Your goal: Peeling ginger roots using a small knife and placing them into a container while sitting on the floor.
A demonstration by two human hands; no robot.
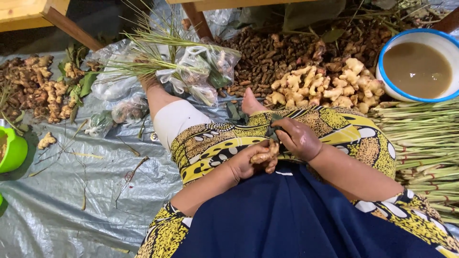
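Observation:
I sit on the ground with a yellow and black patterned cloth [220, 141] over my lap. My left hand [248, 162] is shut on a pale piece of ginger root [266, 154], held above my lap. My right hand [299, 138] is closed beside it, touching the root's upper end, with something dark green pinched at its fingertips; what that is I cannot tell. A heap of light ginger roots [325, 83] lies just beyond my foot [251, 102].
A blue-rimmed white bowl [387, 45] holds brownish water at the far right. Bundled green stalks [420, 143] lie on the right. Dark small roots [267, 55] are piled behind. Plastic bags with grass [191, 71], more ginger [43, 91] and a green bowl [14, 150] sit left on grey sheeting [71, 205].

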